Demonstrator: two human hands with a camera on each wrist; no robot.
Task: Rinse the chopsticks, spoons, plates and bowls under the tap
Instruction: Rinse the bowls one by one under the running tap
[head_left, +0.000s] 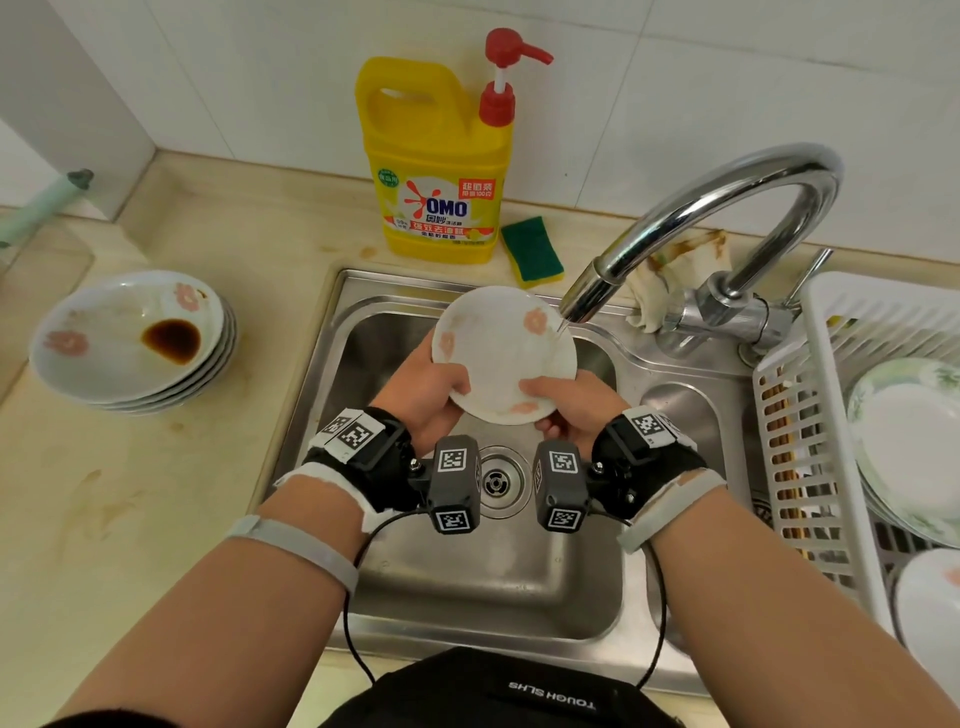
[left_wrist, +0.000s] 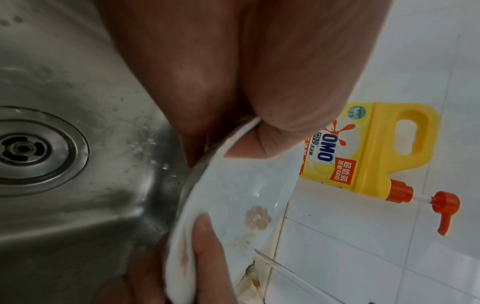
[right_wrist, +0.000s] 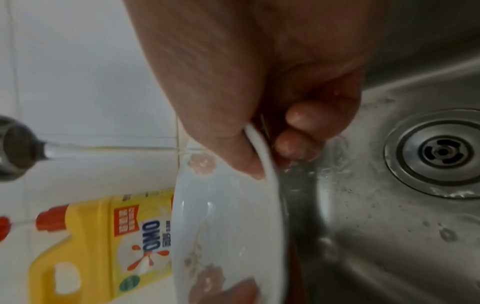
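A small white plate (head_left: 501, 348) with pink flowers is held tilted over the steel sink (head_left: 587, 587), its far rim under a thin stream from the tap (head_left: 592, 291). My left hand (head_left: 431, 395) grips its left rim, thumb on the face. My right hand (head_left: 566, 402) grips the near right rim, thumb on top and fingers curled behind. The left wrist view shows the plate (left_wrist: 233, 205) pinched by my left hand (left_wrist: 259, 131). In the right wrist view, my right hand (right_wrist: 249, 144) holds the plate (right_wrist: 226, 226) and water runs from the spout (right_wrist: 18, 148).
A stack of dirty plates (head_left: 130, 343) with a dark sauce stain sits on the counter at left. A yellow detergent bottle (head_left: 436, 161) and a green sponge (head_left: 530, 249) stand behind the sink. A white rack (head_left: 800, 415) at right holds plates (head_left: 904, 441) and chopsticks (head_left: 779, 457).
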